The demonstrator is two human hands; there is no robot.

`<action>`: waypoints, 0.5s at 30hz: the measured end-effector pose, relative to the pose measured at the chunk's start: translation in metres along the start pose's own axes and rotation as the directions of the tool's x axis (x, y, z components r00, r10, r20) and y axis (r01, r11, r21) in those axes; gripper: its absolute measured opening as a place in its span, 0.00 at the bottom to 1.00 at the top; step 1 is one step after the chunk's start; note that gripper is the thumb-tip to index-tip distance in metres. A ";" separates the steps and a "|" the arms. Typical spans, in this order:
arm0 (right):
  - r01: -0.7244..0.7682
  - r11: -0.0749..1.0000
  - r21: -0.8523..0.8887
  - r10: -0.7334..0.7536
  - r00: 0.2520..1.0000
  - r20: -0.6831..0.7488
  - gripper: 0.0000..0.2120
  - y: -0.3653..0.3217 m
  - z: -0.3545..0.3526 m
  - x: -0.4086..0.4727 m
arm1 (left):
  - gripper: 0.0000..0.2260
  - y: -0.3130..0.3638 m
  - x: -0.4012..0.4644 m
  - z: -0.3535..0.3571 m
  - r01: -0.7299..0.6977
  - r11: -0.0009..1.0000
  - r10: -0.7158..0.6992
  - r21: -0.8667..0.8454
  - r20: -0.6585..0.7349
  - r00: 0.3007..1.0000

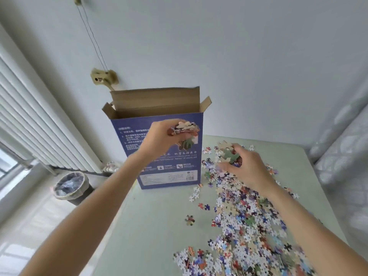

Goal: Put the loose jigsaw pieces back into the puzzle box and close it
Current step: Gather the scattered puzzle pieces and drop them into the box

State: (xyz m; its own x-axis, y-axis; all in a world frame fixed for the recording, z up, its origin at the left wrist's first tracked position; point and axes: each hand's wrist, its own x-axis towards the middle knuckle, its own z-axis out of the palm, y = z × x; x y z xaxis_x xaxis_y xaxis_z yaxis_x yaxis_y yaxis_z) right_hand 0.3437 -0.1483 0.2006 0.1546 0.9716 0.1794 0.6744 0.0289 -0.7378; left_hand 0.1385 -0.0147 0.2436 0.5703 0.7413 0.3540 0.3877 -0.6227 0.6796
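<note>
Far left of the frame there's a white radiator point(39, 116), and below it at lower left a bin point(70, 186) lined with a plastic bag, sitting on the floor. Centre frame, the blue puzzle box point(159, 156) stands upright at the far edge of the pale green bench point(149, 226), top flaps open. Its near face is covered in white Chinese text; I can make out "1000" and a barcode sticker near the bottom, the rest is too blurry. The left hand point(165, 136) is up in front of the box just below the opening, fingers curled around a clump of jigsaw pieces point(186, 129), blocking some of the print. To the right, the right hand point(245, 166) is down on the loose pile point(249, 226) spread across the bench, grabbing another bunch point(229, 154).
</note>
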 end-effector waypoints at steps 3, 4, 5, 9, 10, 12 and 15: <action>0.078 0.995 0.059 -0.074 0.995 -0.060 0.22 -0.029 -0.016 0.037 | 0.12 0.000 0.037 -0.028 -0.124 0.986 0.143 0.114 -0.178 0.974; 0.104 0.992 0.070 -0.099 0.992 -0.080 0.21 -0.035 -0.019 0.049 | 0.12 -0.005 0.046 -0.034 -0.169 0.968 0.209 0.185 -0.226 0.951; 0.131 0.988 0.076 -0.123 0.987 -0.100 0.20 -0.043 -0.022 0.062 | 0.11 -0.012 0.054 -0.039 -0.211 0.944 0.276 0.256 -0.254 0.927; 0.204 0.978 0.047 -0.195 0.969 -0.154 0.20 -0.064 -0.025 0.111 | 0.13 -0.049 0.069 -0.051 -0.286 0.829 0.397 0.481 -0.145 0.906; 0.224 0.974 0.030 -0.216 0.963 -0.162 0.20 -0.069 -0.024 0.123 | 0.13 -0.058 0.071 -0.053 -0.299 0.806 0.398 0.511 -0.093 0.913; 0.256 0.967 -0.009 -0.253 0.952 -0.171 0.19 -0.076 -0.022 0.142 | 0.13 -0.071 0.072 -0.057 -0.305 0.785 0.365 0.539 -0.004 0.931; 0.285 0.954 -0.097 -0.297 0.944 -0.145 0.19 -0.085 -0.011 0.169 | 0.14 -0.085 0.076 -0.065 -0.126 0.853 0.112 0.507 0.057 0.992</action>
State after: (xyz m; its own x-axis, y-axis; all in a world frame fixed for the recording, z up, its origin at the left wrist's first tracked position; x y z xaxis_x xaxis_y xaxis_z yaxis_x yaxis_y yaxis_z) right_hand 0.3205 0.0104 0.3006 0.0506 0.8745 0.4824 0.7573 0.2814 -0.5893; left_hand 0.1024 0.1106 0.2545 0.6509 0.6509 0.3907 0.6259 -0.7514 0.2091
